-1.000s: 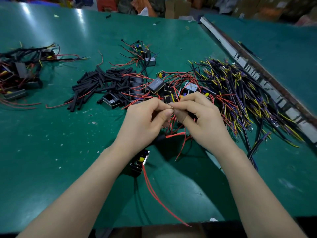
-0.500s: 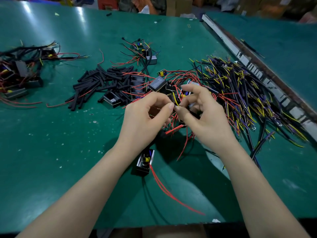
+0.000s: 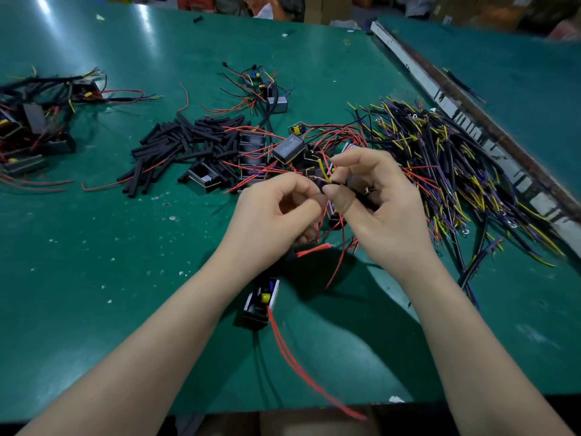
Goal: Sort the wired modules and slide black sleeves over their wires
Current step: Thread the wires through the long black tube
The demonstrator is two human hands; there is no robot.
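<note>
Above the green table (image 3: 94,278), your left hand (image 3: 270,221) and right hand (image 3: 377,202) meet fingertip to fingertip, both pinching a black sleeve (image 3: 323,185) on thin wires. 1 module (image 3: 262,302) lies under your left wrist; spare sleeves (image 3: 185,146) sit far left, near the modules.

Electronics assembly workshop, green workbench (image 3: 94,278), wire heaps (image 3: 440,158), cartons (image 3: 471,7)
</note>
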